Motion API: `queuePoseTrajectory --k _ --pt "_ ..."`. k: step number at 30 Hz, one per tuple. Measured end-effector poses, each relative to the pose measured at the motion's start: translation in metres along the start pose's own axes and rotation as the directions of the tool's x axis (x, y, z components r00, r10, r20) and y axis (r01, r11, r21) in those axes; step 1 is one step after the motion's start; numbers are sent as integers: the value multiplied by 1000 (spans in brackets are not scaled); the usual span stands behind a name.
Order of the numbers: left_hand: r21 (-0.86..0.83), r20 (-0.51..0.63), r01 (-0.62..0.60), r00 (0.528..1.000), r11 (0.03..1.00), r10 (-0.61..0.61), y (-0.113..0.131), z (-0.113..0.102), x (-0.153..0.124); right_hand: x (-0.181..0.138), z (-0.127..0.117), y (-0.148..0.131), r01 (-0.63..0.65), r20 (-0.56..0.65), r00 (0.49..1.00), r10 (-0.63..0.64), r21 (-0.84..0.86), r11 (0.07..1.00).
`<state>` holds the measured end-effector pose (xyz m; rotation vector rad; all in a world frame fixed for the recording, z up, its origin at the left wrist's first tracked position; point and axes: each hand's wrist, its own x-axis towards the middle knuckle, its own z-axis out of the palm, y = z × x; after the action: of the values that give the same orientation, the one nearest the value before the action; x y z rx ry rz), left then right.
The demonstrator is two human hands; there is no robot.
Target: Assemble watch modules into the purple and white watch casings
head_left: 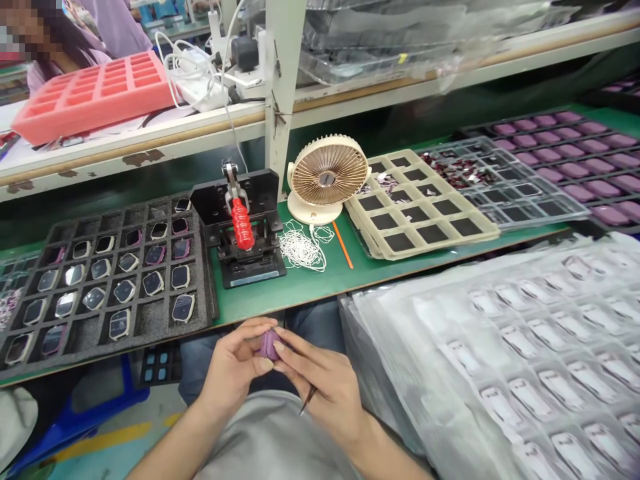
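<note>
A small purple part (pixel 269 344), perhaps a watch case, is pinched between my two hands above my lap, in front of the bench edge. My left hand (pixel 231 360) grips it from the left with thumb and fingers. From the other side, the fingertips of my right hand (pixel 327 377) press on it. A thin dark pointed tool (pixel 307 400), whose kind I cannot make out, sticks out beneath my right palm. Fingers hide much of the purple part. Beyond my hands, a black clamp press (pixel 250 267) with a red handle (pixel 243 223) stands on the green bench (pixel 310 283).
At left lies a grey foam tray (pixel 143 331) of watch faces. A fan (pixel 330 175), white cord (pixel 303 248) and orange stick (pixel 343 245) sit mid-bench. Beige (pixel 407 250) and clear trays (pixel 555 212) stand right of them. Plastic-wrapped trays (pixel 425 373) fill the near right.
</note>
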<state>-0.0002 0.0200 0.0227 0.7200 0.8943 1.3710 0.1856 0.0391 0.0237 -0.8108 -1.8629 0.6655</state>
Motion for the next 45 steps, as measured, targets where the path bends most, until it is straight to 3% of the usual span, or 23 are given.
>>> queuePoseTrajectory --k 4,9,13,16,19,22,24,26,27,29,31,32,35,37,39,41,44,45 --pt "2 -40 -21 999 1000 21 -2 1 0 -4 4 0 2 54 999 5 -120 993" --pt "73 -91 56 995 996 -49 -4 9 -1 -5 14 6 -10 16 1000 12 -147 989" --pt "87 -230 98 970 991 -75 -6 10 2 2 15 6 -185 -25 983 184 -94 978" --pt "0 -232 95 968 995 -93 -7 6 4 7 10 5 -283 87 953 291 -92 955" --pt "-19 -245 102 964 995 -103 -10 2 5 8 7 4 -189 272 937 221 -137 972" --pt "-43 -262 87 960 995 -95 -14 1 3 10 9 5 -113 272 952 140 -113 987" --pt "-5 -269 101 958 995 -99 -14 2 3 13 10 6 -211 251 946 204 3 977" --pt "124 -233 128 968 984 -97 -10 0 3 17 11 8 -451 285 876 390 194 871" --pt "226 -195 112 979 968 -67 -7 -1 3 20 10 10 -588 337 802 493 301 751" --pt "466 -76 -5 996 885 45 1 -7 3 24 10 13 -783 490 616 617 463 415" --pt "644 86 -174 984 745 155 9 -13 2 26 11 14 -848 628 470 620 516 120" --pt "689 156 -238 971 684 180 12 -16 1 26 12 14 -856 670 425 608 517 29" --pt "701 256 -331 943 632 211 19 -22 -1 24 19 11 -872 730 357 583 484 -72" --pt "697 236 -330 944 636 231 20 -23 -3 23 21 10 -901 727 364 582 433 23" --pt "704 168 -285 957 651 236 16 -23 -5 24 17 11 -894 617 443 650 357 271" --pt "664 67 -194 977 722 201 8 -22 -6 31 2 13 -831 397 557 730 255 495" --pt "431 -70 21 997 902 11 -10 -17 -7 59 -34 17 -753 35 654 756 125 646" --pt "341 -99 103 992 934 -73 -16 -14 -6 74 -49 19 -735 -81 675 733 3 678"
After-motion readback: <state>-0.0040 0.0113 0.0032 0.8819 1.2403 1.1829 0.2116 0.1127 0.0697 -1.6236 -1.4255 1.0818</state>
